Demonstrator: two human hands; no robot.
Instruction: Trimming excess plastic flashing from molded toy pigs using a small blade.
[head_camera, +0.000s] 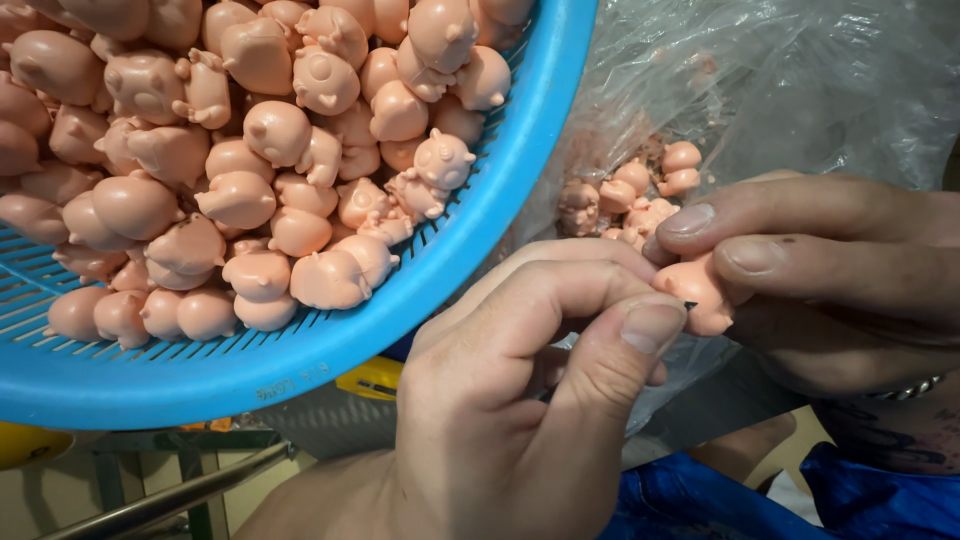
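Observation:
My right hand pinches a small pink animal figure between thumb and fingers at the centre right. My left hand is closed beside it, its thumb and forefinger squeezing a tiny dark pointed piece that touches the figure. Behind the hands, a clear plastic bag holds several more pink figures. A round blue slotted basket at the upper left is heaped with several of the same pink figures.
Below the basket lie a yellow object, part of a metal frame and a pale floor. Blue fabric shows at the bottom right. A metal bracelet circles my right wrist.

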